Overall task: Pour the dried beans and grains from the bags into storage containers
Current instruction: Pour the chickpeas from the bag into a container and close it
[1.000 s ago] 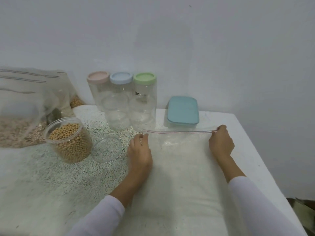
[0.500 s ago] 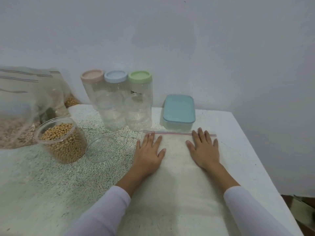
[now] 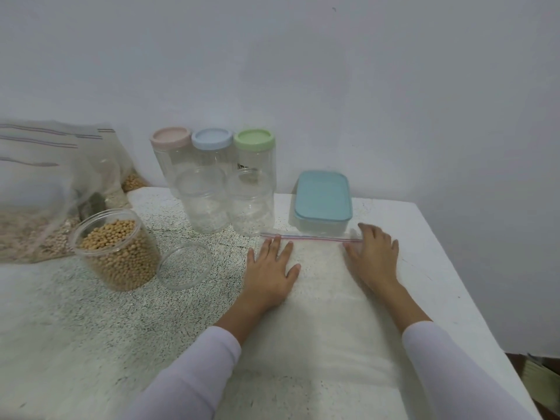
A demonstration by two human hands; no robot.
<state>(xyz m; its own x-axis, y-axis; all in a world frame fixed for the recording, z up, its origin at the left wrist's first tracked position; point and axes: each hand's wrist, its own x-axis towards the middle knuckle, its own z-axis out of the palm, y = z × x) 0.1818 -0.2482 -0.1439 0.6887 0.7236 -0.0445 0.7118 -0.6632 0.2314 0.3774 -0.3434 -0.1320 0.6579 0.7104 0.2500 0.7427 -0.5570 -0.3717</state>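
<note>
Plastic bag newly under flattened hands

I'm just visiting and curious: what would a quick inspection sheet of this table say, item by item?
Surface: white speckled table, set against a pale wall.
Job's things: open jar of beans, its clear lid lying beside it; flat empty zip bag in front; bags of grain at the left; two empty clear jars without lids; three tall jars with pink, blue and green lids behind them; box with a blue lid.
Clutter: nothing seen.
Hands: left hand and right hand lie flat on the zip bag, fingers straight.
Cables: nothing seen.
Surroundings: something dark at the lower right, too cut off to identify.
</note>
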